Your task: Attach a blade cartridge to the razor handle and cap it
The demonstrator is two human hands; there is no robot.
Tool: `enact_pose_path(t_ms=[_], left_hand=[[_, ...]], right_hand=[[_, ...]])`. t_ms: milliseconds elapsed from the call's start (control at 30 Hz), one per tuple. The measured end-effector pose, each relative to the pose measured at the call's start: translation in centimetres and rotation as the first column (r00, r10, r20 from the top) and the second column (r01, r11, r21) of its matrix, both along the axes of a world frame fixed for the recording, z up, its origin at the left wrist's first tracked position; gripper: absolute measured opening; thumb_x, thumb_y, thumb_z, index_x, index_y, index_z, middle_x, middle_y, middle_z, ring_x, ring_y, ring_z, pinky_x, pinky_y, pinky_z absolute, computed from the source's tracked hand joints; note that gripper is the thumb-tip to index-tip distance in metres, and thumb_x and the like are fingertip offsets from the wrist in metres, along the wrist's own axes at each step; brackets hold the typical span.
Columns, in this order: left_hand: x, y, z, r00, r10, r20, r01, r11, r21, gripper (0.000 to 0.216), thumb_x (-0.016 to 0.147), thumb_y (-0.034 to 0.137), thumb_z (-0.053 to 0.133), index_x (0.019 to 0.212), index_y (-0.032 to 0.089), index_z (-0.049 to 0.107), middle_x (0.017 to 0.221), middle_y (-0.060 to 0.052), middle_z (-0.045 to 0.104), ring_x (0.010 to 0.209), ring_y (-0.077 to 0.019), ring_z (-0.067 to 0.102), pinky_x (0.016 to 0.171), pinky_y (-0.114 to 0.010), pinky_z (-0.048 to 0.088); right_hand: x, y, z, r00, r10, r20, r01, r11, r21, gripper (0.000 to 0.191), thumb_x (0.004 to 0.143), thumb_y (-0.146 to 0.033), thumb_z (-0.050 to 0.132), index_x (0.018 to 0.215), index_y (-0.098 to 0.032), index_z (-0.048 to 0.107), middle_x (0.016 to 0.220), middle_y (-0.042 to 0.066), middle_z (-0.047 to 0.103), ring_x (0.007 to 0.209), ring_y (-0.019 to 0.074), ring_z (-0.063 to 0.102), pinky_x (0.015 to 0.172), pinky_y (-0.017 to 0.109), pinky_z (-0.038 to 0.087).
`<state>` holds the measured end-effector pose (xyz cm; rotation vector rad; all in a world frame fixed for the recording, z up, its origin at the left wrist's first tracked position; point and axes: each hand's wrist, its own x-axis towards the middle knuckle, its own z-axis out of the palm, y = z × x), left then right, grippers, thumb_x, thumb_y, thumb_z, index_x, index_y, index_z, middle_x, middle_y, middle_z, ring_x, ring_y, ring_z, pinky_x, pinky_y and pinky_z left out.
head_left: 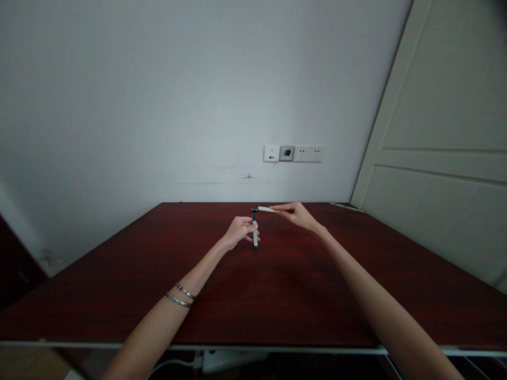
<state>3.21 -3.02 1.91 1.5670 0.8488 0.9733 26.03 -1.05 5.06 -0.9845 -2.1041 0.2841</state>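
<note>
Between the thumb and fingers of my left hand (241, 230) stands what looks like a razor (255, 235), with a pale grey handle, a dark neck and a dark head at its top. My right hand (298, 215) pinches one end of a slim white stick-like thing (266, 209), too small to name for certain. Its free end points left and comes close to the razor's head; I cannot tell whether they touch. Both hands are over the far middle of the dark red wooden table (253, 301).
A pale wall (222, 105) rises behind the table, with a row of sockets (309, 153) low on it. To the right leans a large white panelled door (439, 132). Under the table's front edge lie a white box-like thing (233, 360) and a cable (170, 363).
</note>
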Motion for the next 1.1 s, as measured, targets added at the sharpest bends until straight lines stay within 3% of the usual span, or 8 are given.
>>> enact_pose_path(t_ms=[200,467,700,867,1033,1100], left_hand=[[0.5,-0.2,0.1,0.999,-0.027,-0.018,0.027,1.000,0.011,0.020,0.071,0.028,0.060,0.078,0.010,0.056,0.069,-0.008,0.063,0.057,-0.0191,0.065,0.047,-0.028,0.051],[-0.3,-0.3,0.5,1.000,0.009,-0.015,-0.008,1.000,0.016,0.015,0.070,0.024,0.059,0.075,0.010,0.057,0.067,-0.007,0.062,0.055,-0.0182,0.064,0.045,-0.026,0.050],[0.3,-0.1,0.2,1.000,0.018,-0.013,-0.018,1.000,0.003,0.018,0.069,0.026,0.061,0.076,0.010,0.057,0.068,-0.008,0.063,0.054,-0.0178,0.064,0.045,-0.026,0.050],[-0.1,0.5,-0.1,0.998,0.036,0.044,-0.036,0.999,-0.003,0.018,0.069,0.027,0.061,0.075,0.010,0.056,0.065,-0.006,0.062,0.055,-0.0180,0.064,0.047,-0.027,0.051],[0.0,0.2,0.0,1.000,0.027,0.016,-0.026,0.999,-0.023,0.018,0.070,0.027,0.061,0.075,0.010,0.057,0.066,-0.007,0.062,0.056,-0.0181,0.064,0.048,-0.027,0.051],[0.2,0.0,0.1,1.000,0.020,0.007,-0.020,0.999,-0.027,0.018,0.070,0.026,0.061,0.075,0.009,0.057,0.067,-0.008,0.063,0.056,-0.0181,0.064,0.048,-0.027,0.051]], right_hand=[[-1.2,-0.1,-0.4,1.000,0.007,-0.026,-0.006,1.000,0.021,0.028,0.079,-0.029,0.058,0.105,-0.030,0.067,0.101,0.000,0.069,0.093,0.0230,0.064,0.078,0.034,0.050],[1.1,0.2,-0.8,0.999,-0.024,-0.041,0.025,1.000,0.016,0.028,0.080,-0.031,0.055,0.105,-0.025,0.067,0.101,0.001,0.069,0.091,0.0217,0.064,0.081,0.034,0.049],[-1.2,-0.5,-0.6,0.999,-0.005,0.040,0.003,0.999,0.049,0.029,0.081,-0.032,0.055,0.108,-0.031,0.064,0.104,0.000,0.068,0.094,0.0214,0.063,0.080,0.033,0.049],[-0.9,0.0,-1.0,0.995,-0.086,0.041,0.082,0.993,0.079,0.027,0.083,-0.035,0.052,0.108,-0.034,0.064,0.106,-0.002,0.067,0.097,0.0214,0.062,0.082,0.035,0.048],[-1.4,0.1,-1.5,0.998,-0.066,0.009,0.065,0.994,0.093,0.029,0.084,-0.035,0.051,0.110,-0.034,0.063,0.106,-0.001,0.067,0.096,0.0205,0.062,0.081,0.033,0.048],[-1.6,0.2,-1.6,0.989,-0.144,-0.021,0.146,0.985,0.093,0.029,0.083,-0.035,0.051,0.109,-0.033,0.063,0.105,0.000,0.068,0.094,0.0217,0.063,0.078,0.034,0.049]])
